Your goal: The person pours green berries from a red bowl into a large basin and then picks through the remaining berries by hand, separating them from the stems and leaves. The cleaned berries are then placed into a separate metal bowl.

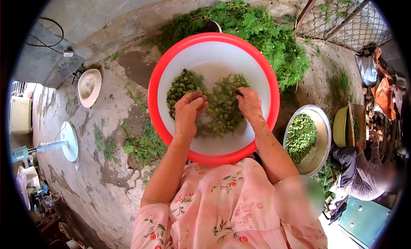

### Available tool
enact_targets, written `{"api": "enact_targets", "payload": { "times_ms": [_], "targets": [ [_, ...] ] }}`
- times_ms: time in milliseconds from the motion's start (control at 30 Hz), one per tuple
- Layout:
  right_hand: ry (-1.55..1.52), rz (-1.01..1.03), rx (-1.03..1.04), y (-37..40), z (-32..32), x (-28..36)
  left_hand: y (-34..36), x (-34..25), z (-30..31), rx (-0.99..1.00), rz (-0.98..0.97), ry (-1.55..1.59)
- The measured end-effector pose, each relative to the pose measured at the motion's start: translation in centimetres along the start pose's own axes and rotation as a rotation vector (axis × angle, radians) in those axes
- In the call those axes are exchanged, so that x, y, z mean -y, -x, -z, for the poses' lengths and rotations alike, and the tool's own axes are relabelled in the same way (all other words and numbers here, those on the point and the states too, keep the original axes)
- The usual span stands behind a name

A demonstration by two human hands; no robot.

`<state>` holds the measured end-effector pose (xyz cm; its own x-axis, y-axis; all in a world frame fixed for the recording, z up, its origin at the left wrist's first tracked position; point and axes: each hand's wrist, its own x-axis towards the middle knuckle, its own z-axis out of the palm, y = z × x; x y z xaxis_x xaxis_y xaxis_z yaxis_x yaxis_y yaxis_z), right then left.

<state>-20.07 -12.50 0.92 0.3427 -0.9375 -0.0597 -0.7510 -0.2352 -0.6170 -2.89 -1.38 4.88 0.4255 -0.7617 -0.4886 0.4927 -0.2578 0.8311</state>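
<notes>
Head view: round red-rimmed white basin (214, 148) below hands.
My right hand (250, 104) pinches feathery green sprigs (223, 101); left hand (188, 109) half-curled, grip unclear.

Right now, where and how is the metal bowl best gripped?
Probably by the near rim of the metal bowl, the right hand coming from the wearer's side, thumb inside, fingers outside. The green heap lies toward the basin, leaving that wall bare; being wide and loaded, it likely needs a second hand opposite.
</notes>
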Motion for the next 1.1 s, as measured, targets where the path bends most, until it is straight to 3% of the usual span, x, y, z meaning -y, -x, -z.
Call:
{"api": "enact_targets", "payload": {
  "times_ms": [100, 200, 300, 400, 500, 633, 733, 833, 933, 967, 1067, 1100],
  "targets": [
    [-0.101, 0.070, 0.062, -0.2, -0.6, -0.5, -0.1, 0.0, 0.1, -0.002, -0.001, 0.007],
    [-0.406, -0.123, 0.434, -0.1, 0.0, 0.4, -0.1, 0.0, 0.0, -0.007, 0.006, 0.008],
    [-0.458, 0.120, 0.199, -0.1, -2.8, -1.5, -0.1, 0.1, 0.0, -0.011, 0.007, 0.014],
    [-0.192, 0.328, -0.140, -0.1, -1.8, -0.5, -0.3, 0.1, 0.2, -0.011, 0.001, 0.019],
    [-0.311, 0.247, -0.029, -0.2, -2.1, -0.5, -0.2, -0.1, 0.1, -0.017, -0.001, 0.017],
    [-0.501, 0.292, 0.413, 0.6, -2.0, 0.8, -0.5, 0.2, 0.3, -0.010, 0.001, 0.031],
    [-0.210, 0.540, 0.068, 1.0, -2.9, 0.7, -0.5, 0.2, 0.3, -0.013, 0.003, 0.031],
    [-0.237, 0.317, -0.054, 0.3, -2.2, 0.8, -0.4, 0.2, 0.5, -0.020, 0.001, 0.036],
    [-0.408, 0.270, 0.201, 0.3, -1.8, 0.9, -0.5, -0.1, 0.3, -0.023, 0.015, 0.042],
    [-0.556, 0.053, 0.487, 0.6, -1.4, 1.2, -0.6, -0.1, 0.3, -0.018, 0.012, 0.046],
    [-0.607, -0.108, 0.947, 1.5, -0.2, 3.4, -0.5, -0.1, 0.3, -0.017, 0.003, 0.052],
    [-0.605, -0.075, 0.988, 1.7, -0.7, 3.2, -0.5, -0.1, 0.3, -0.023, -0.001, 0.050]
  ]
}}
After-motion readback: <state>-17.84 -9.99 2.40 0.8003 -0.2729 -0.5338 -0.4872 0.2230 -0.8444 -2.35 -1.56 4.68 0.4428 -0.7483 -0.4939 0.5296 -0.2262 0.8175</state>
